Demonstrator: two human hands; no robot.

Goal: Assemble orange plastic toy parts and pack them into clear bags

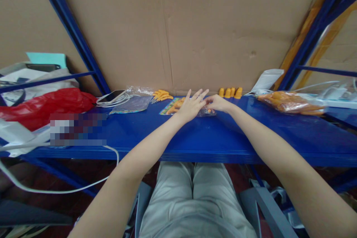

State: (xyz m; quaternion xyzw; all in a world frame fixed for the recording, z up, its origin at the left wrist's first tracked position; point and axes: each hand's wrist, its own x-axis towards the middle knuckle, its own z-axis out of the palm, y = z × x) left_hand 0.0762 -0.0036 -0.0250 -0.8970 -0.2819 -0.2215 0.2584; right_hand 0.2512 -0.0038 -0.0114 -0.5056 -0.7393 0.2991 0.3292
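Note:
My left hand [192, 107] lies over a clear plastic bag [168, 111] with a colourful printed part, its fingers stretched and spread. Orange pieces [175, 107] show in the bag beside the palm. My right hand [219, 103] is at the bag's right end, fingertips pinched together close to the left fingers; it seems to grip the bag's plastic, though the pinch is partly hidden. Left of the bag lies a heap of slim yellow-orange pieces [162, 95] with small metal chains [154, 100]. Several small orange cup-shaped pieces [230, 93] stand in a row behind my right hand.
A flat clear packet [132, 104] and a phone with a white cable [114, 98] lie left on the blue shelf [206, 137]. Further left is a red plastic bag [52, 106]. A filled bag of orange pieces [290, 103] lies right. Cardboard [195, 33] closes off the back.

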